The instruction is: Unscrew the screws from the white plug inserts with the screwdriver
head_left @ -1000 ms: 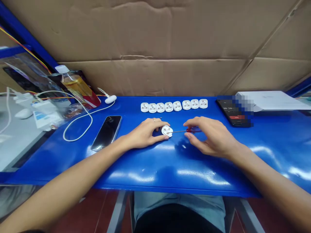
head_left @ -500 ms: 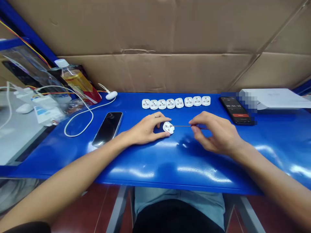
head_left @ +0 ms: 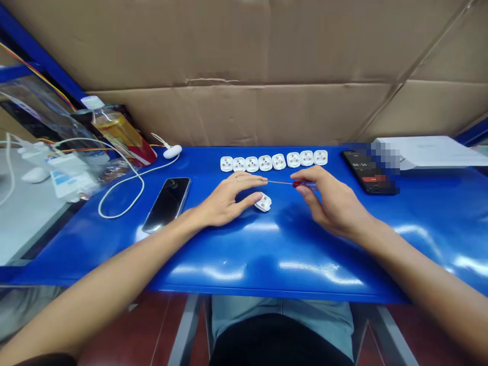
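In the head view, my right hand (head_left: pixel 335 201) is closed around a screwdriver (head_left: pixel 305 184) with a red and clear handle. Its thin shaft points left, and the tip meets the fingertips of my left hand (head_left: pixel 229 198). The left fingers are stretched out, and the thumb reaches over the edge of a white plug part (head_left: pixel 264 203) lying on the blue table. Small metal pieces show in the part; its left side is hidden under the thumb. I cannot tell whether the thumb presses on it.
A row of several similar white plug parts (head_left: pixel 266 162) lies along the back of the blue table (head_left: pixel 244 254). A phone (head_left: pixel 168 203) is at left, near a white cable and a drink bottle (head_left: pixel 122 132). Another phone (head_left: pixel 369 173) and a white box (head_left: pixel 427 151) are at right.
The screwdriver tip has lifted off the plug part and moved up to my left fingertips. My left fingers have let go of the part's rim and straightened above it.
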The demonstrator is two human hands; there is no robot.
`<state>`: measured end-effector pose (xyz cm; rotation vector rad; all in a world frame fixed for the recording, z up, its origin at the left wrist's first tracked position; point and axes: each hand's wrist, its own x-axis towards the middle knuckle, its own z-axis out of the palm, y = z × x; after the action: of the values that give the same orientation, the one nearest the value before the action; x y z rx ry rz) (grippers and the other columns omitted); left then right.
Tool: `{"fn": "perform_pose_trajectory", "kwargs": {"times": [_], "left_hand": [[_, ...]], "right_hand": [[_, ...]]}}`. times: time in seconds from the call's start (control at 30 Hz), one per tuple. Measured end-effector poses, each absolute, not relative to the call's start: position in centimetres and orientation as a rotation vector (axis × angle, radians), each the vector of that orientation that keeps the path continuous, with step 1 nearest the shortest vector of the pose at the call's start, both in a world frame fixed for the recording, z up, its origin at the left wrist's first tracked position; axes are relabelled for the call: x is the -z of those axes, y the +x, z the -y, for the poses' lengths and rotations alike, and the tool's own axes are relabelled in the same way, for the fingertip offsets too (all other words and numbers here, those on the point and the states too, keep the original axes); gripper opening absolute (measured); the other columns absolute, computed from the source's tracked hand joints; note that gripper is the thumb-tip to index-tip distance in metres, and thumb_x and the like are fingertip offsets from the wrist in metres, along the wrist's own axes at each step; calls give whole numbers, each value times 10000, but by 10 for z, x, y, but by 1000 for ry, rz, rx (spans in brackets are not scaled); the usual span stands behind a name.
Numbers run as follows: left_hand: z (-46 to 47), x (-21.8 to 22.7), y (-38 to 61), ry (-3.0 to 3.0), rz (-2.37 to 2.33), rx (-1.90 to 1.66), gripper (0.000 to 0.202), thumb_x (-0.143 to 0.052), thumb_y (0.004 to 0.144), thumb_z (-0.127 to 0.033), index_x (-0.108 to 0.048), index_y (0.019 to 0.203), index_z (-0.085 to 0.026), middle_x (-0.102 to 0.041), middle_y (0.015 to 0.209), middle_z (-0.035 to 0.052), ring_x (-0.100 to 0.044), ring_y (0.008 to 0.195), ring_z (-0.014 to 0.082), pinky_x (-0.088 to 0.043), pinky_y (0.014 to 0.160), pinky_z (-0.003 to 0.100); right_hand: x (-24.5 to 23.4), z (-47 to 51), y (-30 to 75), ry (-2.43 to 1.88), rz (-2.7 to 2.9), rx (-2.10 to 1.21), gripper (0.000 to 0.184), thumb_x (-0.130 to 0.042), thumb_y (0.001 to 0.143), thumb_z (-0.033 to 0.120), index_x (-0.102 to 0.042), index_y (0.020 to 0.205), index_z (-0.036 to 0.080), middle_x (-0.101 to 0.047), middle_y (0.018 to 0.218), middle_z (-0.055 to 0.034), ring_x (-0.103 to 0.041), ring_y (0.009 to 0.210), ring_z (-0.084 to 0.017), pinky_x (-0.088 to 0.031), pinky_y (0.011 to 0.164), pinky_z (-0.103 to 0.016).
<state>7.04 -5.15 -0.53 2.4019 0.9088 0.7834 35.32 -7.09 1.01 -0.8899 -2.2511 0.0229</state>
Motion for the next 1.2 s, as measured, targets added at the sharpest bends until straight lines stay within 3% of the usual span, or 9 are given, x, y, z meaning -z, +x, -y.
{"fn": "perform_pose_trajectory", "kwargs": {"times": [0.3,0.7,0.93,1.07,1.13,1.2], "left_hand": [[51,3,69,2437,-954,-755,343,-521,1108,-392,-768,1288,-237,-649,1523,78,-580,1423,276,-403,1235,472],[45,10,66,2406,-1021,-742,445,-486,1117,-451,-687,1442,-223,-683,1490,70,-583,1399,275,-421,1238,491],[44,5,62,2336,-1077,-795,450,-480,1114,-475,-710,1394,-209,-551,1623,106,-468,1539,295,-326,1308,499],[45,0,61,2332,-1085,-854,445,-610,1045,-511,-722,1331,-190,-699,1355,125,-664,1217,279,-526,1078,436],[47,0,62,2336,-1067,-766,558,-731,953,-575,-700,1364,-199,-709,1269,108,-678,1056,252,-556,952,396],[49,2,64,2341,-1026,-688,666,-807,880,-603,-677,1405,-214,-706,1252,98,-665,1032,242,-546,926,380]], "right_hand": [[-8,68,354,-913,2253,7,233,-501,1068,222,-598,1277,192,-763,1130,-128,-775,945,-273,-655,798,-431],[-8,68,354,-931,2270,-1,233,-507,1068,211,-589,1286,214,-763,1159,-119,-773,992,-267,-644,831,-409],[-8,69,359,-881,2265,28,236,-515,1071,217,-597,1292,214,-772,1158,-103,-778,967,-250,-639,811,-381],[-10,70,363,-848,2250,66,187,-523,1072,219,-614,1235,222,-785,1081,-77,-774,876,-221,-617,761,-342],[-12,72,363,-780,2291,64,144,-516,1076,220,-620,1176,213,-777,1002,-67,-757,822,-208,-594,715,-321],[-14,74,362,-718,2345,46,135,-497,1086,225,-622,1137,216,-761,942,-59,-733,789,-199,-566,680,-307]]}}
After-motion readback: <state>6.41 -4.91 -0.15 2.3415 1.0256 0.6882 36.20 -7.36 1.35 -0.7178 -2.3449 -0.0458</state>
